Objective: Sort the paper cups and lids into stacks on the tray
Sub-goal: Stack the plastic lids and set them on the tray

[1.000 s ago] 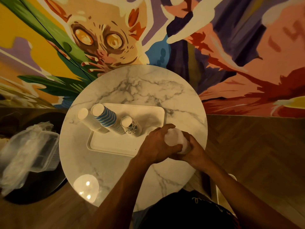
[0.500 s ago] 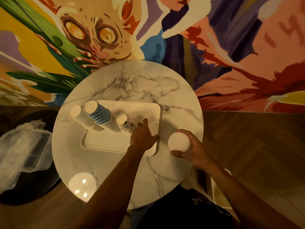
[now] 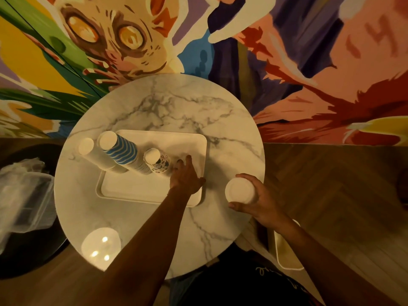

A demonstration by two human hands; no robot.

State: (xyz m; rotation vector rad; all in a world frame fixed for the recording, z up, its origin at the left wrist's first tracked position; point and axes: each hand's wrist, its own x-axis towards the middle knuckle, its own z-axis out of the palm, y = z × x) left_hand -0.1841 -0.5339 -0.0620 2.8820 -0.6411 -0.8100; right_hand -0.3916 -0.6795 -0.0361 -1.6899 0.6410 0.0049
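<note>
On the round marble table lies a white tray [image 3: 154, 136]. Three upturned stacks stand along its left side: plain white cups [image 3: 86, 147], blue-striped cups [image 3: 120, 151] and a short patterned cup stack [image 3: 157, 161]. My left hand [image 3: 186, 176] rests on the tray's right part just right of the patterned stack, fingers stretched out; what lies beneath it is hidden. My right hand [image 3: 259, 200] grips a white round stack [image 3: 239, 191], cups or lids I cannot tell, above the table to the right of the tray.
Clear plastic containers and bags [image 3: 24, 195] lie on a dark round stool to the left. A lamp reflection [image 3: 101, 244] shines on the table's [image 3: 176, 107] near left. A white bin-like object [image 3: 287, 252] sits on the floor by my right arm. A painted wall stands behind.
One second ago both hands held the white stack together. My left hand let go and moved left onto the tray; my right hand kept the stack and stayed right of the tray.
</note>
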